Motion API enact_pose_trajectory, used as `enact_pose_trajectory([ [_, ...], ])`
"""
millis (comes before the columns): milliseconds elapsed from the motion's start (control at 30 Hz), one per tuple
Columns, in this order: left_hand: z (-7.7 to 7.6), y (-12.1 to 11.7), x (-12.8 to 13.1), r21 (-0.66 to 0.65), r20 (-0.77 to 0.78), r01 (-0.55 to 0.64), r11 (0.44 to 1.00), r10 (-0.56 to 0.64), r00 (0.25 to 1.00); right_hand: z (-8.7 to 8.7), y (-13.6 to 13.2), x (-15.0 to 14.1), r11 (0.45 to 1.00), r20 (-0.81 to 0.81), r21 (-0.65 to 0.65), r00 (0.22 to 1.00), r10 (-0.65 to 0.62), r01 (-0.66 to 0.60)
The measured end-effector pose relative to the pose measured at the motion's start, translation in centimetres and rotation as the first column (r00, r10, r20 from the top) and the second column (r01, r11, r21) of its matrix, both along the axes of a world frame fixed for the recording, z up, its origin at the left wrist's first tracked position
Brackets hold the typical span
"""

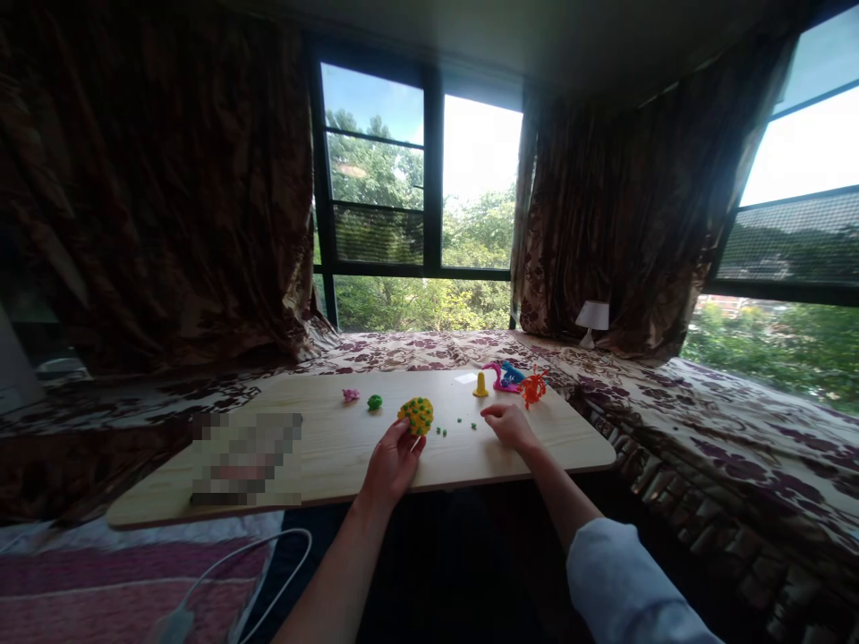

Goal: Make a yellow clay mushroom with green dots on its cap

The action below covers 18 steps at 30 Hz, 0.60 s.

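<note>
One green-dotted yellow piece (417, 417) is gripped in the left hand (391, 463) over the table (322, 456), while the right hand (511, 427), its hold impossible to tell, is near loose green bits (473, 426) that would likely need a fine pinch.

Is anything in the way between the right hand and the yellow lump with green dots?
Only some little green bits, lying low on the table between the right hand and the yellow lump in the left hand. The yellow cone is farther back, not between them.
</note>
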<state>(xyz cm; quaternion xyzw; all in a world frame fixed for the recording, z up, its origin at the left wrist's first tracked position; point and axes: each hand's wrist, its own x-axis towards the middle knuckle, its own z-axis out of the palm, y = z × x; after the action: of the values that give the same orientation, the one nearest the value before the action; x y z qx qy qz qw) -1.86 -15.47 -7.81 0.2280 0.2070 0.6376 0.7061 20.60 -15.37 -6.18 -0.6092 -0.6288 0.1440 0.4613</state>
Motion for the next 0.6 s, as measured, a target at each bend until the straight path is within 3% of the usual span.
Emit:
enact_pose_trajectory([
  [133,0.2,-0.2,0.1,0.0,-0.017,0.008,1.0,-0.008,1.0,-1.5,0.3,-1.0,0.998,0.092,-0.037,0.995,-0.046,0.05],
  [333,0.1,-0.3,0.1,0.016,-0.051,0.012,1.0,-0.012,0.999,-2.2,0.9,-2.7,0.994,0.118,-0.015,0.988,-0.102,0.104],
  [467,0.1,-0.3,0.1,0.026,-0.065,0.019,0.999,-0.017,0.998,-2.2,0.9,-2.6,0.995,0.024,0.025,0.995,-0.095,0.094],
  [600,0.2,-0.3,0.2,0.035,-0.086,0.012,0.999,-0.009,0.996,-1.6,0.5,-3.2,0.995,-0.173,0.086,0.984,-0.042,0.057],
])
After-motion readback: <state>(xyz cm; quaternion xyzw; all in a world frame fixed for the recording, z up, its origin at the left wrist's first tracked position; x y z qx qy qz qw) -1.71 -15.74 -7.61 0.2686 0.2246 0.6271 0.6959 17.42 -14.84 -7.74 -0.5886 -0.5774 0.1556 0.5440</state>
